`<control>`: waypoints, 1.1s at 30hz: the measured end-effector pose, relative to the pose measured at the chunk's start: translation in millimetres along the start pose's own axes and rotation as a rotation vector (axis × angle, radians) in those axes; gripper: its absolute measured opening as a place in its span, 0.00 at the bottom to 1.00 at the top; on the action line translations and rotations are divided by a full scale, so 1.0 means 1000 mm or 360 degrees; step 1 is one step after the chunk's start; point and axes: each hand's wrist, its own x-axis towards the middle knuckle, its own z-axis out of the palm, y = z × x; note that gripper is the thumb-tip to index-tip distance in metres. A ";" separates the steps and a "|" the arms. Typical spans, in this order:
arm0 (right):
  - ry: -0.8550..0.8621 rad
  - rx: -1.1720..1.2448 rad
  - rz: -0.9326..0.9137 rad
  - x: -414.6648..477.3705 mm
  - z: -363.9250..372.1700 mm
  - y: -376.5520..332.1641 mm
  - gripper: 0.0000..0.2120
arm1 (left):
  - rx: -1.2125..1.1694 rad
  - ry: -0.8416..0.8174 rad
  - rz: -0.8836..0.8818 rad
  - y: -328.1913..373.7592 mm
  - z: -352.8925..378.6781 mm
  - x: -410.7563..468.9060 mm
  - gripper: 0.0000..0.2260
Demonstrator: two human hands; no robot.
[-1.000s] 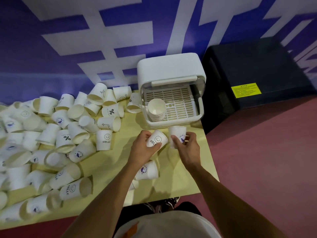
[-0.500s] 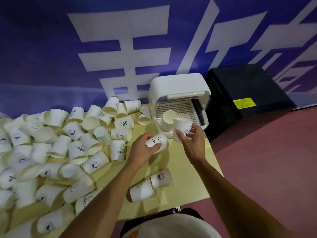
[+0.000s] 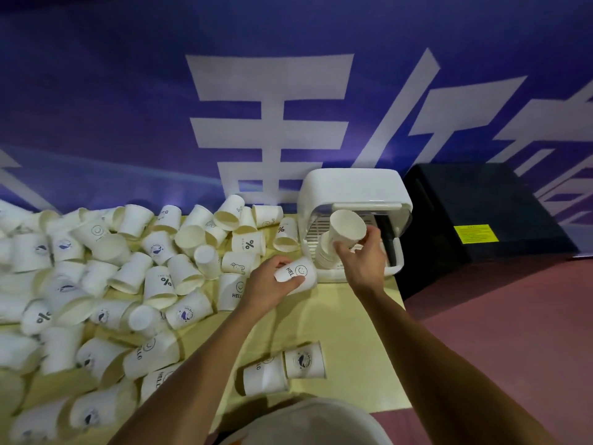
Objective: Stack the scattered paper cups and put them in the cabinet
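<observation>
Head view: my right hand (image 3: 362, 261) has its fingers curled round a plain white paper cup (image 3: 348, 228). The cup is tipped with its mouth towards me, inside the open front of the small white plastic cabinet (image 3: 349, 187). It sits just above the nested stack of white cups (image 3: 324, 252) on the cabinet's slatted floor. Half a second ago that cup stood upright, short of the opening. A second ago both hands were close together over the pale yellow table (image 3: 353, 332).

The cup has gone from carried to nearly delivered. I judge the step in hand is seating it on the stack, which needs its base turned down first.

My left hand (image 3: 266, 284) grips a white paper cup printed with a smiley and "HELLO" (image 3: 296, 274), low over the table just left of the cabinet. It has barely shifted across the frames and looks next in line.

The heap of loose white paper cups (image 3: 128, 268) covers the table's left side as before, so most of the task remains. Two white paper cups lying on their sides (image 3: 282, 369) sit near the table's front edge.
</observation>
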 end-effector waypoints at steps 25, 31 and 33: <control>-0.0132 -0.0298 -0.0125 0.006 0.008 0.021 0.14 | 0.0018 0.0057 -0.0072 0.010 0.010 0.016 0.16; -0.0408 -0.0294 0.0077 -0.010 0.009 0.023 0.30 | -0.0056 0.0088 -0.0072 0.015 0.011 0.016 0.15; -0.0539 -0.0264 0.0098 -0.015 0.013 0.028 0.34 | -0.0083 0.0102 -0.0083 0.014 0.010 0.015 0.14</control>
